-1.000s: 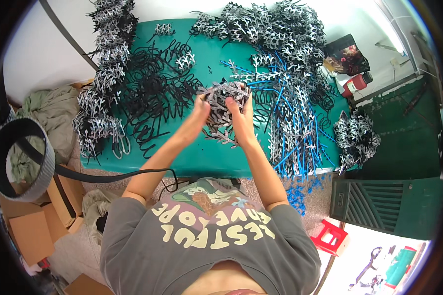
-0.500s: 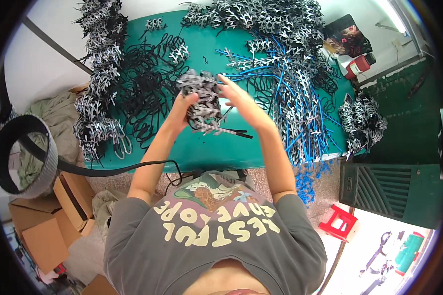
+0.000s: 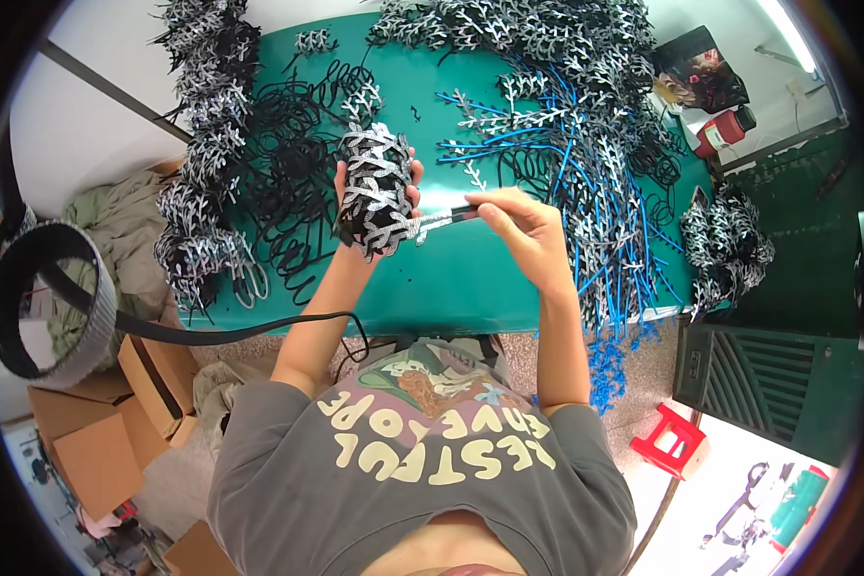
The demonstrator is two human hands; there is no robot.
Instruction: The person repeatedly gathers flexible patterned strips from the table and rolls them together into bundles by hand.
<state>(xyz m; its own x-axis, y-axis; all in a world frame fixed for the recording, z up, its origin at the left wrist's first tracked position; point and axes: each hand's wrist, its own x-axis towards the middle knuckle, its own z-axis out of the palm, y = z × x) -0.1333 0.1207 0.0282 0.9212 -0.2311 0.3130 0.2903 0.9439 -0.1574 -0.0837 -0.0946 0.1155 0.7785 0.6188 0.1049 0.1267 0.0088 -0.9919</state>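
My left hand (image 3: 415, 190) is wrapped around a thick rolled bundle of silver-and-black leaf-shaped trim (image 3: 375, 182), held upright above the green table. Its fingers show along the bundle's right side and the thumb on the left; the palm is hidden behind. From the lower end of the bundle a narrow silver strip with a black tip (image 3: 439, 220) runs out to the right. My right hand (image 3: 526, 230) pinches that black tip between thumb and fingertips, with the strip stretched between both hands.
Tangled black cord (image 3: 283, 154) lies left of the bundle on the green table (image 3: 432, 298). Leaf trim is heaped along the left edge (image 3: 216, 125) and back right (image 3: 586, 38). Blue cords (image 3: 586, 182) hang over the front edge. A red bottle (image 3: 725, 132) and red stool (image 3: 669, 442) are rightward.
The bundle has turned more upright in my left hand. My right hand has moved from beside the bundle's top, down and right, and now grips the strip's black tip.
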